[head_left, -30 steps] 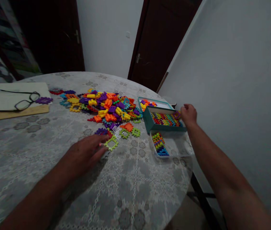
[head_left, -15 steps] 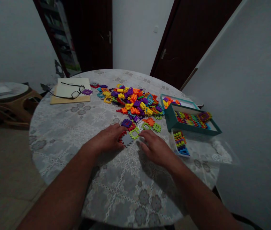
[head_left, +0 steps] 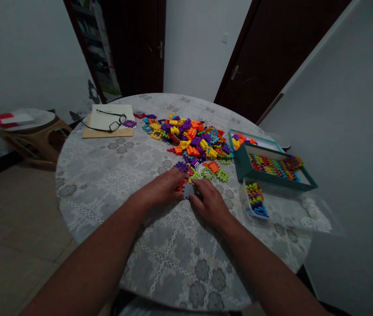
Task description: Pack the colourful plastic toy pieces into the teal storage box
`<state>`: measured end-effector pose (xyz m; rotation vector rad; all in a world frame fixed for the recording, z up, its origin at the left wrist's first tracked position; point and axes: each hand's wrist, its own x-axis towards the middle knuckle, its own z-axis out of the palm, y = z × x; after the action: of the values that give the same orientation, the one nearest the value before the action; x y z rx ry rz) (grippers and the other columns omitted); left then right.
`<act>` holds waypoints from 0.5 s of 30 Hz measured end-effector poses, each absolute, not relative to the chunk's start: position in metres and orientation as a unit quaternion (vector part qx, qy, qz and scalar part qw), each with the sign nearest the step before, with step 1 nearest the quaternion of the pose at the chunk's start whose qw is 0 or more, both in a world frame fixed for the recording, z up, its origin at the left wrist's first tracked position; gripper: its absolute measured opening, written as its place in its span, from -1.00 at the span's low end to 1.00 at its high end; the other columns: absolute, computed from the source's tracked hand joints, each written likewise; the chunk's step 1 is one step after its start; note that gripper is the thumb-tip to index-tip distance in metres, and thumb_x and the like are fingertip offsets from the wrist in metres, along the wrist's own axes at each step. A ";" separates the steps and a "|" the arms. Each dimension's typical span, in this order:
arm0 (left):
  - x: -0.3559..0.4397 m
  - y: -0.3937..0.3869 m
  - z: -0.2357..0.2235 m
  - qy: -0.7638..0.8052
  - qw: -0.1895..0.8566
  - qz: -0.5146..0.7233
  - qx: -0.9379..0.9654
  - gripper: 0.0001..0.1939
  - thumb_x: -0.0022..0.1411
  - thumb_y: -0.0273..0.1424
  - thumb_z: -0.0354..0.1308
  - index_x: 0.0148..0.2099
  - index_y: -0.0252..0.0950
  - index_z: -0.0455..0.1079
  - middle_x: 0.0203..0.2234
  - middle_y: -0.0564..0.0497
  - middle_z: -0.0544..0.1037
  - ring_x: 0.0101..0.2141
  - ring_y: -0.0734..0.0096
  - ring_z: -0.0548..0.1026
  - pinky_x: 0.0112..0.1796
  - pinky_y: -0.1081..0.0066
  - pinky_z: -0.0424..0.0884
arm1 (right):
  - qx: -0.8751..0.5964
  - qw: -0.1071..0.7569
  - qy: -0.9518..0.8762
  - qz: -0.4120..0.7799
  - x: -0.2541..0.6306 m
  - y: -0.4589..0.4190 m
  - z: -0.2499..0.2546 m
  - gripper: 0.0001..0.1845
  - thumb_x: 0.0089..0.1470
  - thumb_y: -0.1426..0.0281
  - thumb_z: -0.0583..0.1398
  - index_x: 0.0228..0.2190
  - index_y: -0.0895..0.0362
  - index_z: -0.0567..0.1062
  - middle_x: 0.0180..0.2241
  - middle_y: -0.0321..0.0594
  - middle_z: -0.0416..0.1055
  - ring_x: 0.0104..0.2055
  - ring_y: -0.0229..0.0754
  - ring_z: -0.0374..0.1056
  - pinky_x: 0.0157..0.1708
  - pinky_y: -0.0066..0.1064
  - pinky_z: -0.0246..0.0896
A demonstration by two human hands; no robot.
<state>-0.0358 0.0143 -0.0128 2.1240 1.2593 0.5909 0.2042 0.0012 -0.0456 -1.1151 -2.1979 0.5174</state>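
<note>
A grey notched plastic square tile (head_left: 188,190) lies between my hands, with a red notched tile (head_left: 180,186) along its left side. My left hand (head_left: 163,188) closes on the red tile, thumb near and fingers at the far edge. From the right, my right hand (head_left: 210,201) pinches the grey tile, its thumb on the near corner and fingers behind. Just beyond the fingertips sits a green tile (head_left: 195,176), partly covered. A purple tile (head_left: 181,166), an orange tile (head_left: 212,166) and another green tile (head_left: 222,176) rest close by. My fingers hide the joins.
A heap of colourful plastic pieces (head_left: 193,138) spreads across the table (head_left: 107,166). On the right stand a teal box (head_left: 273,176) and a clear tub (head_left: 246,202) of pieces, beside a plastic bag (head_left: 316,215). Glasses (head_left: 114,126) lie on a pad (head_left: 107,133) at left.
My right hand has moved in against the grey tile, and both hands are closer together. The green tile is now more covered by my fingers. The view has shifted slightly left.
</note>
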 end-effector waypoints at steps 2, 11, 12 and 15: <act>-0.036 0.016 -0.011 0.473 0.299 0.213 0.801 -0.39 0.20 -0.43 0.36 0.29 -0.11 0.46 0.13 -0.15 0.55 0.11 0.03 0.53 0.14 0.14 0.44 | -0.428 0.328 -0.812 0.224 0.208 0.005 -0.046 -0.58 0.30 0.41 0.24 0.16 0.09 0.54 0.00 -0.05 0.55 -0.02 -0.01 0.49 0.04 -0.17 0.44; -0.040 0.018 0.000 0.472 0.371 0.262 0.756 -0.66 0.35 -0.38 0.20 0.14 -0.16 0.55 -0.09 -0.04 0.71 -0.12 0.20 0.62 -0.08 0.28 0.49 | -0.369 0.336 -0.781 0.375 0.217 0.004 -0.041 -0.80 0.30 0.37 0.24 -0.06 0.04 0.58 -0.21 -0.26 0.54 -0.21 -0.15 0.44 -0.18 -0.35 0.32; -0.040 0.018 0.001 0.473 0.376 0.274 0.748 -0.67 0.37 -0.33 0.20 0.14 -0.17 0.55 -0.10 -0.05 0.71 -0.13 0.20 0.62 -0.09 0.28 0.49 | -0.367 0.343 -0.781 0.371 0.215 0.002 -0.042 -0.80 0.30 0.37 0.24 -0.05 0.04 0.59 -0.21 -0.26 0.54 -0.21 -0.15 0.44 -0.18 -0.34 0.32; -0.039 0.016 0.004 0.441 0.397 0.270 0.759 -0.65 0.43 -0.22 0.20 0.18 -0.18 0.54 -0.09 -0.07 0.71 -0.12 0.20 0.62 -0.08 0.28 0.50 | -0.399 0.376 -0.755 0.360 0.208 0.000 -0.046 -0.78 0.30 0.36 0.27 -0.03 0.03 0.57 -0.22 -0.27 0.53 -0.23 -0.16 0.43 -0.18 -0.34 0.32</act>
<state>-0.0393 0.0159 0.0038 1.9227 1.1164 0.6838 0.2077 0.0002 -0.0463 -1.0204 -1.9311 0.9215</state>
